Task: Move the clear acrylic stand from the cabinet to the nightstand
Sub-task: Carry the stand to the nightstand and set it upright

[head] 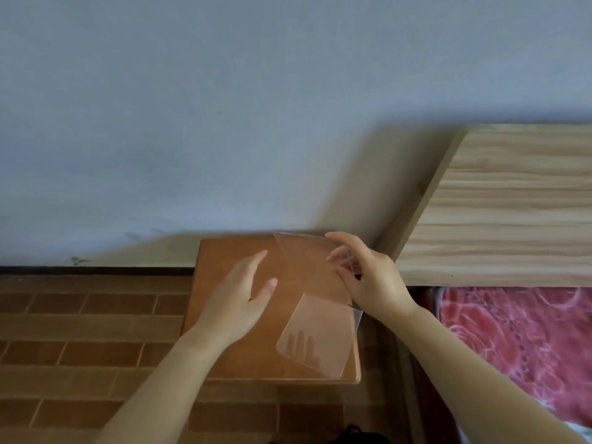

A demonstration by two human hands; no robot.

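Brick-pattern floor (80, 318) at far L. L hand (243, 296) spread flat, palm down, hovers over nightstand (230, 357) top, holds nothing. Clear acrylic stand (315, 341) over R half of nightstand, tilted; can't tell if lower edge touches top. R hand (368, 277) pinches stand's upper R edge w/ fingers + thumb. Pale wood headboard (512, 203) beyond, red floral bedding (519, 341) at far R.

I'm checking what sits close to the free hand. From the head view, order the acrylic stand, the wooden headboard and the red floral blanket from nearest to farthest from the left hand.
Measured from the left hand:
1. Clear acrylic stand, just to its right above the nightstand, held by the right hand.
2. Wooden headboard, farther right and up.
3. Red floral blanket, far right, below the headboard.
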